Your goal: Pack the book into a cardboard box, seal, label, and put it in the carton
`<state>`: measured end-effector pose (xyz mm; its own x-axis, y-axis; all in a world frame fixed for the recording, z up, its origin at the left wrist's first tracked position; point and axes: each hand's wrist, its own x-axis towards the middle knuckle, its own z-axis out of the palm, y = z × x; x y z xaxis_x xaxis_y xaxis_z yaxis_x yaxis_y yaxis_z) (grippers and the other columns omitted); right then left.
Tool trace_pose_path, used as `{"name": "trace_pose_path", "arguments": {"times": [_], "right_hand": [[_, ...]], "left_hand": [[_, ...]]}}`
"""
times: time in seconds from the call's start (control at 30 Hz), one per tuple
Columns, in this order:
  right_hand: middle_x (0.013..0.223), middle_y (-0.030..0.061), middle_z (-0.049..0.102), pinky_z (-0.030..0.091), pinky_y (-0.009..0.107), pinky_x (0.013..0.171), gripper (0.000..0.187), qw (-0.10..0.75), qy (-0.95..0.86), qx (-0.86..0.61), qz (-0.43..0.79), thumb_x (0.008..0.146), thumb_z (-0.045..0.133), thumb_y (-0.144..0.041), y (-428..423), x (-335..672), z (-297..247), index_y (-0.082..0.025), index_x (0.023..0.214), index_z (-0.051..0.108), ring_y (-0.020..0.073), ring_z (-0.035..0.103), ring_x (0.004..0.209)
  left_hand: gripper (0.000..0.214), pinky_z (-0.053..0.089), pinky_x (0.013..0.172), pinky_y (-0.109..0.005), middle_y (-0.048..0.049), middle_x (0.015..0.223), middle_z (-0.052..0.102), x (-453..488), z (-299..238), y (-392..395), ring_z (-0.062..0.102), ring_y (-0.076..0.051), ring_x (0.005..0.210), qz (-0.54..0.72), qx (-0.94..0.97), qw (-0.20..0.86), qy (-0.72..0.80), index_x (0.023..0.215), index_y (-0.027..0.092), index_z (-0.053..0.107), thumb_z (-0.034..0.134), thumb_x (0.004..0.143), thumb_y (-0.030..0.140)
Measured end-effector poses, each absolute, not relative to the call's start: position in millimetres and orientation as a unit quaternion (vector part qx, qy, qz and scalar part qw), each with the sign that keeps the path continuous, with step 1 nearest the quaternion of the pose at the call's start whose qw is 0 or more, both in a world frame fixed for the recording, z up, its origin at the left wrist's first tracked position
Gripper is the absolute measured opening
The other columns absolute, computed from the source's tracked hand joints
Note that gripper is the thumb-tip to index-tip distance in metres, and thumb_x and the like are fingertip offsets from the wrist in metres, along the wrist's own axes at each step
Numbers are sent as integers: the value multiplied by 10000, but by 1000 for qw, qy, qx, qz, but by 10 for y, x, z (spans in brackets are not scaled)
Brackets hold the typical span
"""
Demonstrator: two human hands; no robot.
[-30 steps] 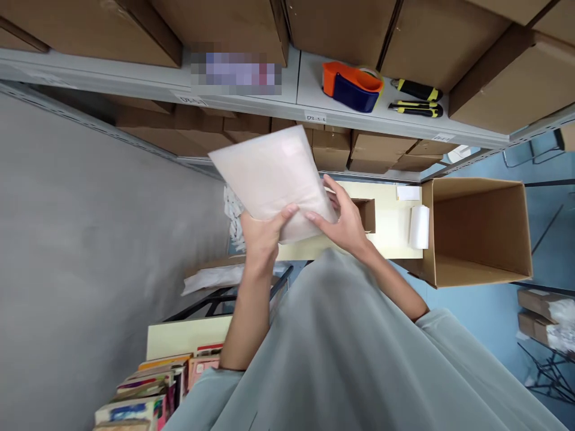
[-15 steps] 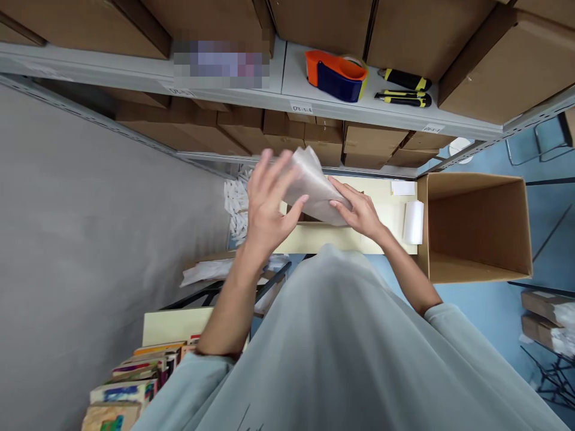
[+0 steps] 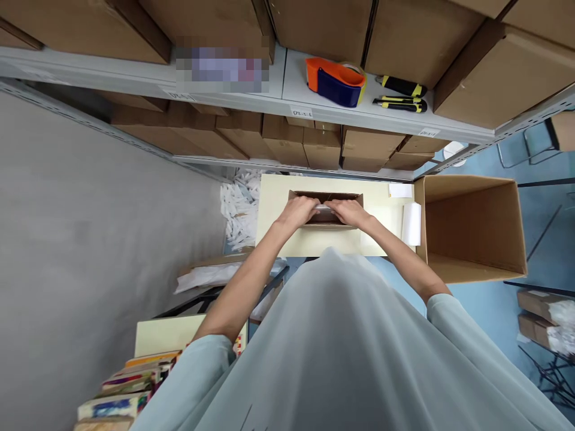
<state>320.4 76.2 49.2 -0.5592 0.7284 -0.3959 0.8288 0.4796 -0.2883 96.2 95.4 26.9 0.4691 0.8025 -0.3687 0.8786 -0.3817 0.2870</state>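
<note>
My left hand (image 3: 298, 211) and my right hand (image 3: 348, 212) meet over a small open cardboard box (image 3: 330, 226). Between their closed fingers is a thin whitish plastic-wrapped packet (image 3: 324, 209), gripped at both ends. The packet is down in the box opening, and what it contains cannot be made out. The box sits on a cream-coloured table (image 3: 274, 206), its interior dark and partly covered by my hands.
A large open carton (image 3: 474, 230) stands right of the table, beside a white roll (image 3: 411, 224). Ahead, a shelf (image 3: 287, 105) bears cardboard boxes, an orange-and-blue tape dispenser (image 3: 336, 82) and box cutters (image 3: 401, 105). White paper strips (image 3: 240, 206) lie left; books (image 3: 119, 398) are stacked lower left.
Both hands have lowered the packet from above the table into the small box. My left hand, earlier spread and blurred beside the packet, now closes on its left end.
</note>
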Motion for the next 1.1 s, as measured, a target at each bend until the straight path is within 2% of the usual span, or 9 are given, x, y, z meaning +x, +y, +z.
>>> {"name": "trace_pose_path", "arguments": {"times": [0.23,0.37,0.43,0.57,0.7,0.8,0.9,1.0,1.1], "right_hand": [[1473,206,761,564,428,1089,479,232,788,483,-303,1136,528,-225,942,3022,59,-222,1593,672,369,733,1372],[1471,158,779,596,385,1070,461,228,769,507,-317,1106,589,-203,964,2997,-91,-253,1546,718,329,768,1328],[1474,154,779,610,384,1069,440,218,759,526,-315,1104,603,-208,959,3003,-131,-239,1523,733,321,782,1302],[1418,238,786,615,428,1087,389,199,747,563,-292,1060,589,-102,901,3015,-123,-123,1394,786,347,784,1279],[1344,276,795,604,478,1094,361,173,757,564,-280,1057,551,-74,653,3125,24,-76,1336,780,370,781,1250],[1457,213,747,548,460,1194,381,81,782,555,-272,1125,492,-154,325,3344,166,-137,1426,725,326,705,1373],[1415,178,731,565,484,1170,307,-106,743,620,-228,1137,520,-256,-6,3588,220,-191,1341,740,328,663,1367],[1322,182,703,632,488,1005,269,-197,642,711,-208,1101,609,-347,-196,3723,160,-194,1294,718,337,703,1194],[1254,149,690,640,433,885,301,-192,608,731,-242,1071,656,-354,-184,3713,75,-178,1312,697,282,730,1000]], "left_hand": [[263,579,1009,-338,-153,1239,846,1125,-300,1223,784,-331,1206,-169,797,297,499,1181,231,871,790,934,271],[312,585,1001,-308,-143,1294,840,1169,-472,1268,791,-301,1183,-180,786,323,495,1214,226,858,786,914,272],[332,591,1025,-325,-153,1320,832,1189,-522,1263,792,-297,1187,-179,782,328,498,1244,216,844,737,937,283],[426,590,1097,-430,-226,1415,777,1186,-545,1206,775,-340,1252,-159,780,320,514,1355,150,787,609,980,247],[395,562,1166,-514,-296,1336,781,1035,-443,970,747,-407,1304,-127,786,314,517,1286,82,796,582,996,244],[433,424,1331,-528,-253,1547,685,797,-306,634,571,-385,1555,-39,805,301,509,1385,109,751,522,1048,256],[472,367,1376,-538,-199,1683,575,522,-187,301,461,-369,1637,141,779,258,553,1498,153,673,531,1083,327],[643,454,1298,-577,-243,1631,579,324,-151,113,545,-418,1533,204,684,223,664,1579,149,570,718,1001,391],[704,571,1151,-561,-229,1424,686,259,-183,47,702,-396,1284,179,608,254,730,1552,139,550,802,940,380]]}}
